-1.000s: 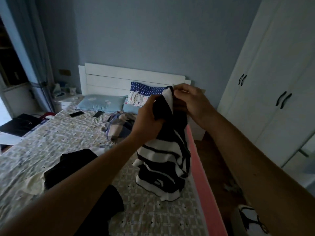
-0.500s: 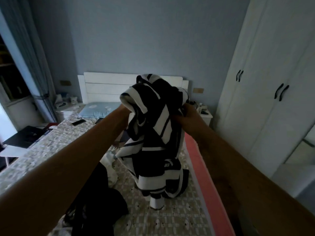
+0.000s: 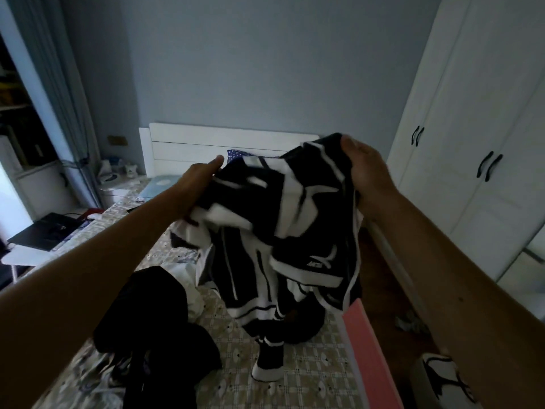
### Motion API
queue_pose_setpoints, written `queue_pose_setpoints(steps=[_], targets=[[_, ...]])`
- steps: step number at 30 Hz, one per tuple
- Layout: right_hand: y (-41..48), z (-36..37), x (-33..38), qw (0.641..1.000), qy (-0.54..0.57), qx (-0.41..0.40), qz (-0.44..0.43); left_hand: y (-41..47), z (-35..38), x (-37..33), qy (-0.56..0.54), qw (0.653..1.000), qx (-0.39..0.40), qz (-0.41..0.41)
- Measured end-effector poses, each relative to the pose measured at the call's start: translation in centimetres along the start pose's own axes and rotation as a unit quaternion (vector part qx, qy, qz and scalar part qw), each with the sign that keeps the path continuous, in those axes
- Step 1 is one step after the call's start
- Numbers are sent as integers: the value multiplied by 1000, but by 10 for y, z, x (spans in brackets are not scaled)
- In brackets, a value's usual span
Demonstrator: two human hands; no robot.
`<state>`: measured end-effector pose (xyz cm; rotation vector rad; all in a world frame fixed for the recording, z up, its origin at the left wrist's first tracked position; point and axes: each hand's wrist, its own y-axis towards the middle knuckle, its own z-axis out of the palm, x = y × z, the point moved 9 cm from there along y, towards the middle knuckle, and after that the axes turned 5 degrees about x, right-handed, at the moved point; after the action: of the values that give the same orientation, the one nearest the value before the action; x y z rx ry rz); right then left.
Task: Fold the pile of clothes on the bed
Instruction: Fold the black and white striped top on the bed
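I hold a black-and-white striped garment (image 3: 283, 231) up in the air above the bed (image 3: 309, 376). My left hand (image 3: 196, 187) grips its left upper edge, the fingers hidden in the cloth. My right hand (image 3: 364, 169) grips the right upper edge, thumb on top. The garment hangs bunched and blurred, and one cuff (image 3: 268, 364) touches the patterned bedsheet. A pile of black clothes (image 3: 153, 329) lies on the bed at lower left, with a white piece (image 3: 188, 278) beside it.
A white headboard (image 3: 188, 146) and pillows (image 3: 160, 184) stand at the far end. The pink bed edge (image 3: 371, 358) runs along the right, then bare floor and a white wardrobe (image 3: 472, 143). A small table with a laptop (image 3: 47, 231) stands left of the bed.
My hands have moved apart, spreading the striped garment wider. The right hand has risen to the garment's top edge; the cloth still hangs with its cuff on the bed.
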<state>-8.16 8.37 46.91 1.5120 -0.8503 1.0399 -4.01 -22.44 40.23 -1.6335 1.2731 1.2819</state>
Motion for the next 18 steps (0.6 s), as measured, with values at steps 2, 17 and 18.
queue_pose_setpoints(steps=[2,17,18], targets=[[6,-15,6,999,-21,-24,4,3,-18,3,97,994,-33,26],[16,64,51,972,-184,106,-99,-40,131,-82,120,928,202,290],[17,67,50,969,-193,114,-105,-39,133,-83,138,928,179,298]])
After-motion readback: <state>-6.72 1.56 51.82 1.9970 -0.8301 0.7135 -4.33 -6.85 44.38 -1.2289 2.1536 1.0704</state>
